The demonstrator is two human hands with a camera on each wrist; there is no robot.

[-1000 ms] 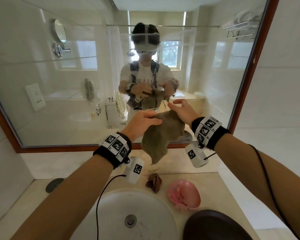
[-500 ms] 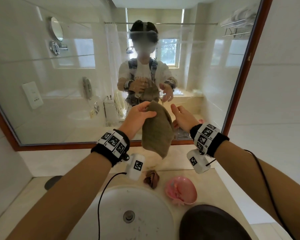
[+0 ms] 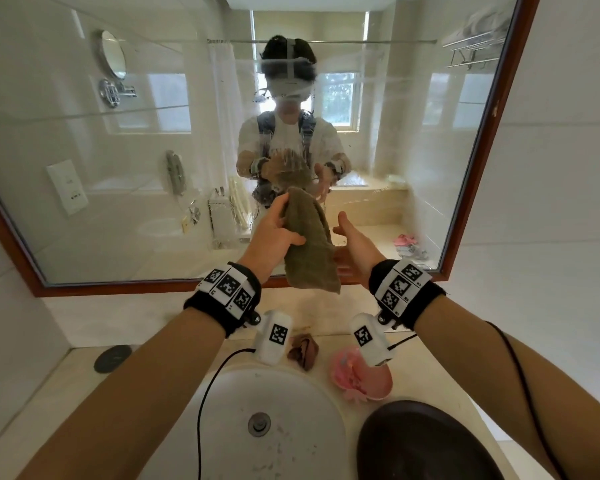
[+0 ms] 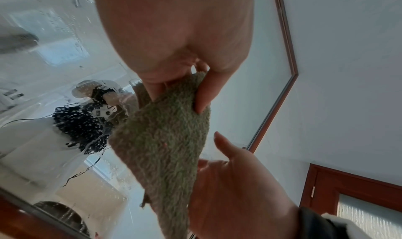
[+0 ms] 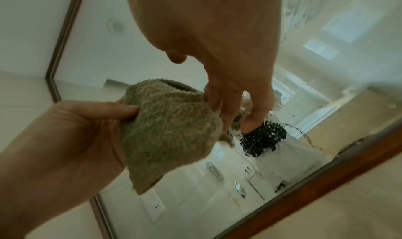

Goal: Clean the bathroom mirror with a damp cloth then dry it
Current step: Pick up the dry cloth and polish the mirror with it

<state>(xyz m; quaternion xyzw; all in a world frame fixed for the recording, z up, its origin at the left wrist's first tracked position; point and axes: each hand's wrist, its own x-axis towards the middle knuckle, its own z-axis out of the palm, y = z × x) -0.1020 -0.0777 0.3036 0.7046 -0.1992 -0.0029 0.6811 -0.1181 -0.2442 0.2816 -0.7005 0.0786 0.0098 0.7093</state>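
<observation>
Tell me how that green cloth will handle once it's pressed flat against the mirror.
The green cloth is probably floppy: it hangs limp from the left hand, folded over itself. Its looped terry pile likely grips wet glass rather than sliding. Droplets on the mirror suggest it is damp, so somewhat heavy.

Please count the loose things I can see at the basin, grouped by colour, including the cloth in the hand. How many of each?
Green: 1, the cloth, held by the left hand
Brown: 1, the rag behind the sink
Pink: 1, the dish
Dark: 2, the basin and the disc
Total: 5
</observation>
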